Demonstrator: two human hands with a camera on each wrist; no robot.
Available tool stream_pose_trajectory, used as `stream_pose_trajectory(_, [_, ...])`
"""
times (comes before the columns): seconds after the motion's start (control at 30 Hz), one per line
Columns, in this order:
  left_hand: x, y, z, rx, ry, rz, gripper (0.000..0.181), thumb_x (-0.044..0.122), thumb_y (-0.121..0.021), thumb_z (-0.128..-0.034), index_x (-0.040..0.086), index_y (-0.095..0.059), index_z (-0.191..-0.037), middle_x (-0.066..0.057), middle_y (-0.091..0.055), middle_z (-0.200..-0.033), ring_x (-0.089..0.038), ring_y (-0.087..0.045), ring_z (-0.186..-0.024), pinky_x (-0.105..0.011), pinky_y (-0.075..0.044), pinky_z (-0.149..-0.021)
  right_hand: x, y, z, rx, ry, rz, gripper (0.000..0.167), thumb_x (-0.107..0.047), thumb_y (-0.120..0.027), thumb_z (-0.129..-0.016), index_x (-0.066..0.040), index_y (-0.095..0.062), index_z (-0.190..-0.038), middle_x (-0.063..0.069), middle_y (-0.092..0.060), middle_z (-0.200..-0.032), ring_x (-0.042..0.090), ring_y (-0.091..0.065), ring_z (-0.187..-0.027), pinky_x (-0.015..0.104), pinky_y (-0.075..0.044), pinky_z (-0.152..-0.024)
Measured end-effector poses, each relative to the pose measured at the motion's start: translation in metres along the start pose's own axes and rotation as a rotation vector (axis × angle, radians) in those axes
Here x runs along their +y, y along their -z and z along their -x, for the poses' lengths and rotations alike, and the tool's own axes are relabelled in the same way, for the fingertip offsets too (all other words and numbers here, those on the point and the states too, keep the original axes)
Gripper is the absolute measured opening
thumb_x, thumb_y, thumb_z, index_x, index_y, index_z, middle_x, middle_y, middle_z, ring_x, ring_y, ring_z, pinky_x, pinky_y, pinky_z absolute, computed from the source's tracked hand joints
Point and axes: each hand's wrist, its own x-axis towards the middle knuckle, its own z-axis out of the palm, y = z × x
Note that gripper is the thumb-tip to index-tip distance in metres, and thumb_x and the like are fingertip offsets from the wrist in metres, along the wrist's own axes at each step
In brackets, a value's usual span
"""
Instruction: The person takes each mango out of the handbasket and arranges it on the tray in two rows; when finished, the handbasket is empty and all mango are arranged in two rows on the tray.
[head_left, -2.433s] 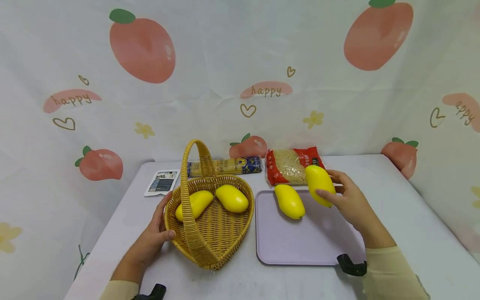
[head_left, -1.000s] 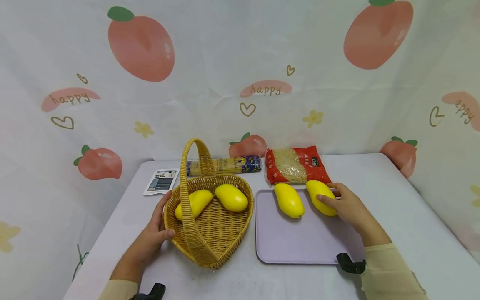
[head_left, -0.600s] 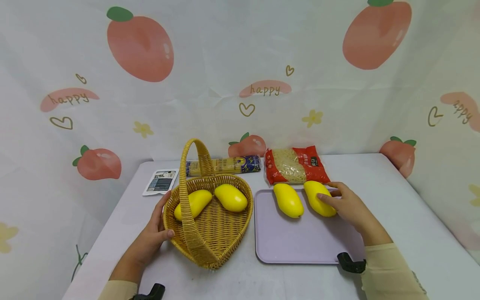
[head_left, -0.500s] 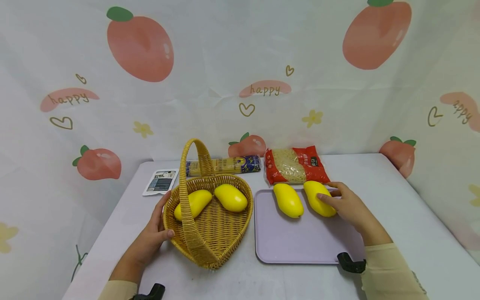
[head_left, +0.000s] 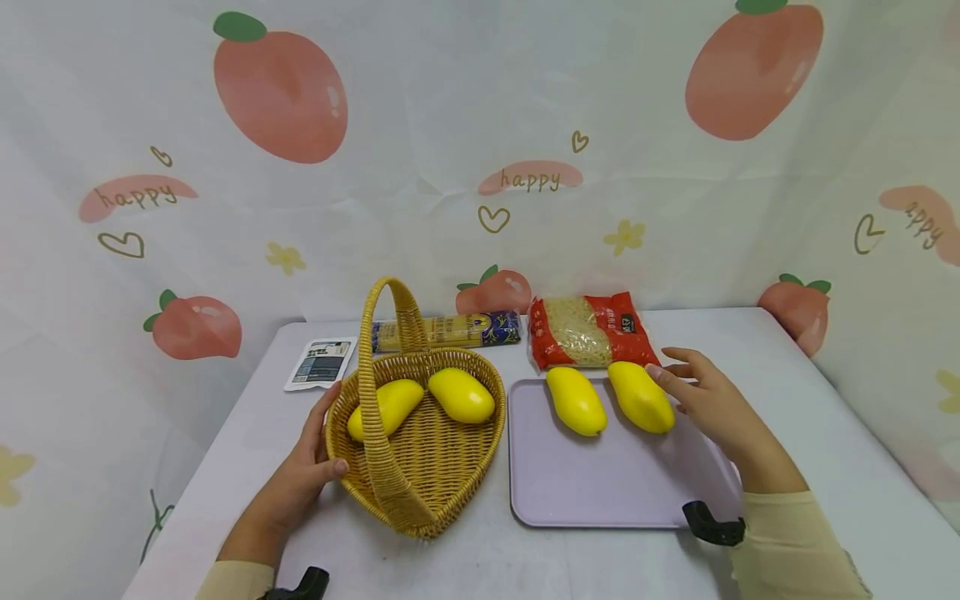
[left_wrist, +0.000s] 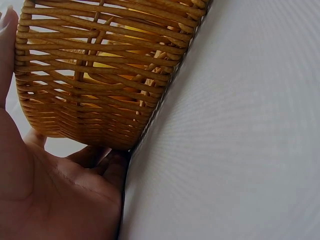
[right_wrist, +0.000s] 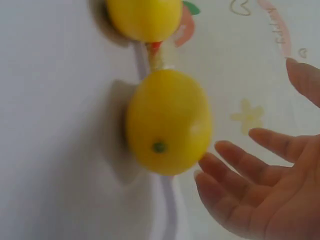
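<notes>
My left hand [head_left: 303,475] holds the left side of a heart-shaped wicker basket [head_left: 457,508], thumb at the rim. In the left wrist view the hand [left_wrist: 65,195] lies against the woven wall of the basket [left_wrist: 100,100], some fingertips out of sight. Two yellow mangoes [head_left: 462,396] lie inside it. To the right, another pair of mangoes rests on a lilac tray [head_left: 600,492]: a left mango [head_left: 577,402] and a right mango [head_left: 641,397]. Just right of the latter is my right hand [head_left: 708,400], its fingers spread and holding nothing; the right wrist view shows these fingers [right_wrist: 240,165] beside the mango [right_wrist: 170,120].
Behind the tray lies a red bag of pasta [head_left: 588,331]. A long noodle packet [head_left: 465,330] sits behind the basket, and a small white pouch [head_left: 322,364] is at the back left. A printed cloth [head_left: 420,108] hangs behind the table.
My right hand has lowered a mango onto the tray beside the other one, then let go and drawn back to the right. The left hand stays at the basket.
</notes>
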Motion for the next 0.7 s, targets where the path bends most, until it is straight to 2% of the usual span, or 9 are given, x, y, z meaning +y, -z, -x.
stream_pose_trajectory(0.13, [0.000,0.000,0.000,0.003,0.009,-0.008,0.111,0.026,-0.085,-0.0978,0.035,-0.006,-0.176,-0.009,0.001,-0.181,-0.025,-0.011,-0.161,-0.014,-0.029,-0.113,-0.009,0.003,0.006,0.013,0.065,-0.062,0.081,-0.051,-0.053,-0.113,-0.002,-0.025,-0.171,0.034,-0.040,-0.158,0.051,-0.048,-0.136,0.061,-0.050,-0.106])
stream_pose_trajectory(0.23, [0.000,0.000,0.000,0.006,0.017,-0.011,0.111,0.027,-0.085,-0.0978,0.037,-0.006,-0.176,-0.009,-0.001,-0.181,-0.021,-0.017,-0.160,-0.014,-0.030,-0.112,-0.015,0.004,0.010,0.012,0.115,-0.111,0.075,-0.046,-0.052,-0.115,-0.004,-0.026,-0.171,0.032,-0.041,-0.160,0.048,-0.048,-0.137,0.044,-0.054,-0.103])
stream_pose_trajectory(0.37, [0.000,0.000,0.001,0.006,0.018,-0.010,0.111,0.027,-0.084,-0.0978,0.036,-0.006,-0.176,-0.009,-0.002,-0.181,-0.016,-0.020,-0.158,-0.015,-0.031,-0.112,-0.024,0.004,0.017,0.007,0.188,-0.161,0.069,-0.044,-0.050,-0.116,-0.009,-0.029,-0.171,0.027,-0.042,-0.162,0.042,-0.049,-0.137,0.023,-0.053,-0.094])
stream_pose_trajectory(0.43, [-0.001,0.000,0.000,0.004,0.014,-0.011,0.111,0.027,-0.084,-0.0979,0.036,-0.006,-0.176,-0.009,-0.002,-0.181,-0.015,-0.020,-0.158,-0.015,-0.030,-0.113,-0.027,0.002,0.020,-0.002,0.249,-0.192,0.064,-0.040,-0.049,-0.117,-0.010,-0.032,-0.170,0.024,-0.045,-0.160,0.038,-0.052,-0.135,0.021,-0.053,-0.093])
stream_pose_trajectory(0.53, [-0.001,0.000,0.000,0.003,0.009,-0.018,0.110,0.027,-0.084,-0.0980,0.036,-0.007,-0.176,-0.009,-0.001,-0.181,-0.017,-0.018,-0.158,-0.015,-0.030,-0.113,-0.032,0.000,0.025,-0.038,0.380,-0.260,0.052,-0.029,-0.045,-0.118,-0.012,-0.038,-0.168,0.022,-0.047,-0.155,0.031,-0.056,-0.132,0.025,-0.054,-0.096])
stream_pose_trajectory(0.63, [-0.001,0.001,0.000,0.002,0.005,-0.020,0.110,0.026,-0.084,-0.0980,0.037,-0.007,-0.176,-0.009,-0.001,-0.181,-0.019,-0.017,-0.159,-0.015,-0.030,-0.113,-0.036,-0.003,0.029,-0.114,0.522,-0.372,0.048,-0.020,-0.036,-0.119,-0.014,-0.042,-0.167,0.022,-0.048,-0.155,0.031,-0.058,-0.133,0.032,-0.054,-0.100])
stream_pose_trajectory(0.7, [-0.001,0.001,-0.001,0.003,0.005,-0.017,0.110,0.026,-0.084,-0.0979,0.038,-0.007,-0.176,-0.009,-0.001,-0.181,-0.019,-0.016,-0.160,-0.015,-0.030,-0.113,-0.038,-0.004,0.031,-0.171,0.595,-0.442,0.050,-0.020,-0.031,-0.119,-0.015,-0.041,-0.167,0.021,-0.048,-0.156,0.032,-0.056,-0.135,0.036,-0.054,-0.101])
